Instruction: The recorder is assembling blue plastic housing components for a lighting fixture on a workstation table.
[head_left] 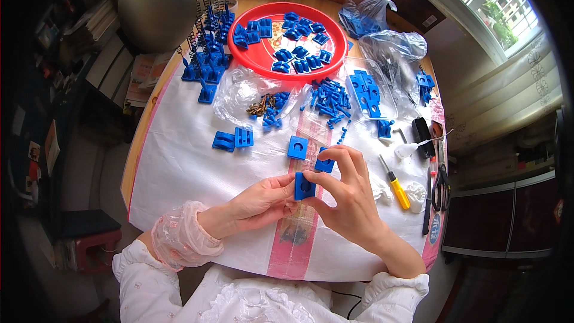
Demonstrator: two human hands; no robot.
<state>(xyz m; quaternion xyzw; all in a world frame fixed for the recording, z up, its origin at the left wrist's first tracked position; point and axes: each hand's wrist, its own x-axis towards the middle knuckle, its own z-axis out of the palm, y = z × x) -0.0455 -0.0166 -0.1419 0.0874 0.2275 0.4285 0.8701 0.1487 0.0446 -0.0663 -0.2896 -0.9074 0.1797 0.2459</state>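
Between my hands, above the cloth-covered table, a blue square plastic piece with a round hole (305, 187) is held tilted up. My right hand (351, 198) grips its right side between thumb and index finger. My left hand (261, 204) is closed, its fingertips pinching the left edge. Just behind my right fingers is a second blue square piece (323, 164), partly hidden; whether it rests on the table I cannot tell. A third square piece (298, 148) lies flat farther off. To the left lie two ridged blue pieces, a curved one (223, 141) and a slotted one (244, 137).
A round red tray (261, 57) holds several blue parts. Near it are loose blue pegs (330, 100), brass-coloured screws (262, 105) on clear plastic, and blue assemblies with springs (206, 67). At right lie a yellow screwdriver (400, 193), black scissors (441, 188) and a white-nozzled bottle (406, 150).
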